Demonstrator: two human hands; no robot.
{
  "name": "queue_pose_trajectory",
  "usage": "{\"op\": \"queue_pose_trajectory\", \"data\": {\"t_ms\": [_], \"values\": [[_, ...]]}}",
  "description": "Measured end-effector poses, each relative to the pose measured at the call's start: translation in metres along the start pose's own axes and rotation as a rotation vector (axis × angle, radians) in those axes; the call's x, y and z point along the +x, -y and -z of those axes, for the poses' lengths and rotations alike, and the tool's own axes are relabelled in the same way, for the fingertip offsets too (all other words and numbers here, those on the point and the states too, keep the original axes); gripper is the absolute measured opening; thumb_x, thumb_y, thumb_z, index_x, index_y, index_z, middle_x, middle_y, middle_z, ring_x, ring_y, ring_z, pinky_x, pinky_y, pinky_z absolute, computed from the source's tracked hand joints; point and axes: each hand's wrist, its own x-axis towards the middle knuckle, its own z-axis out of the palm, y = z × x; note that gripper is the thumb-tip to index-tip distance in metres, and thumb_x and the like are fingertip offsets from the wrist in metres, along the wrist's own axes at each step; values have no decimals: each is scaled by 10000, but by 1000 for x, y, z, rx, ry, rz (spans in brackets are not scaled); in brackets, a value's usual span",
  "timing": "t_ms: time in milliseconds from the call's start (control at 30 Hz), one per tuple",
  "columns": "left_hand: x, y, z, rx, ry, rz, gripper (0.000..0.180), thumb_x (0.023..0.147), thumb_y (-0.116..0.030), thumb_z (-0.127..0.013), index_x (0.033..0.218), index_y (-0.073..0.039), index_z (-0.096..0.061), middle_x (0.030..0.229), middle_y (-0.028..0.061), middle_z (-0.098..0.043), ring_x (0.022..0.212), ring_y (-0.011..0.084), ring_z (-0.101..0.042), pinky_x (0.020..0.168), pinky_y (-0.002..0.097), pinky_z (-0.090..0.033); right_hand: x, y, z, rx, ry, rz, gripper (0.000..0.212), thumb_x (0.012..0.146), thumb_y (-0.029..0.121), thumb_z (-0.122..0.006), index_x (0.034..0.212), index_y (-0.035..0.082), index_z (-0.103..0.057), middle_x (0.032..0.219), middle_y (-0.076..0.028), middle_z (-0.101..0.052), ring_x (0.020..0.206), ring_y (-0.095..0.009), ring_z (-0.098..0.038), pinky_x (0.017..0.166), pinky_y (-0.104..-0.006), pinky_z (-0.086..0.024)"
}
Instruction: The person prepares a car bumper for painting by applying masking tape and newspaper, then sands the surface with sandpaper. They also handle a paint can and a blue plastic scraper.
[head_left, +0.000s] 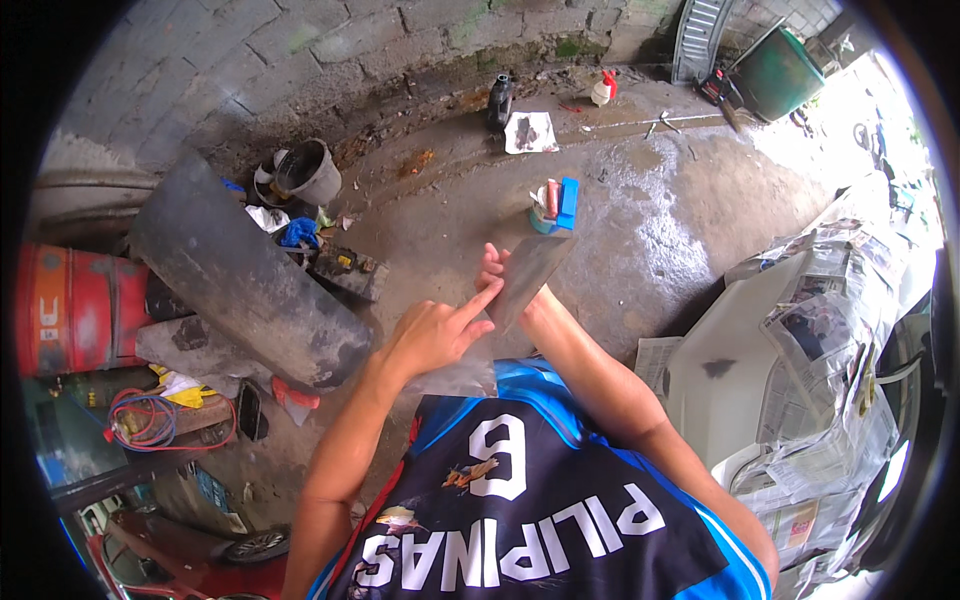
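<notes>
A thin, dark grey flat piece (532,275) is tilted up in front of my chest, with my right hand (494,262) gripping it. The fingertips of that hand show past the left edge; the piece covers the rest of them. My left hand (437,333) holds nothing. Its index finger stretches out to the lower left edge of the piece, and its thumb stands apart below. Beyond the piece, on the floor, is a small container (545,208) with a blue block-like thing (568,203) at its side.
To the left lies a big curved grey sheet (250,280) beside a red drum (80,310). Buckets (310,172) stand behind it. On the right is a car body panel (735,350) masked with newspaper (825,330). A dark bottle (500,100) and white tray (531,133) sit near the block wall.
</notes>
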Motion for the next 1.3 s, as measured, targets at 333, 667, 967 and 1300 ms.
{"op": "queue_pose_trajectory", "data": {"t_ms": [333, 667, 967, 1300], "values": [[-6, 18, 27, 69, -141, 273, 233, 1003, -295, -548, 1010, -98, -672, 692, 216, -645, 671, 444, -644, 576, 548, -480, -37, 1, 27, -1561, -383, 484, 268, 953, 201, -669, 1105, -20, -675, 924, -132, -709, 825, -191, -684, 667, -339, -571], [-3, 27, 61, 37, 242, 191, 261, 983, -282, -557, 900, -53, -650, 811, 252, -649, 807, 472, -626, 683, 543, -484, -63, -39, -59, -2114, 365, 1275, 230, 795, 228, -822, 892, 30, -757, 856, -94, -724, 750, -240, -680, 654, -355, -530], [-40, 85, 88, -308, 163, 328, 423, 1010, -319, -576, 769, 25, -527, 611, 180, -423, 557, 245, -373, 556, 410, -373, -87, 24, 18, -2566, -239, 536, 292, 820, 316, -783, 775, 36, -712, 763, -154, -665, 711, -305, -668, 623, -401, -523], [-42, 94, 84, -339, 341, 307, 323, 992, -277, -583, 872, 21, -606, 748, 235, -568, 629, 319, -479, 628, 409, -440, -40, -54, -66, -2074, 117, 945, 349, 882, 262, -763, 1162, 57, -722, 1059, -143, -734, 987, -266, -707, 849, -374, -543]]}}
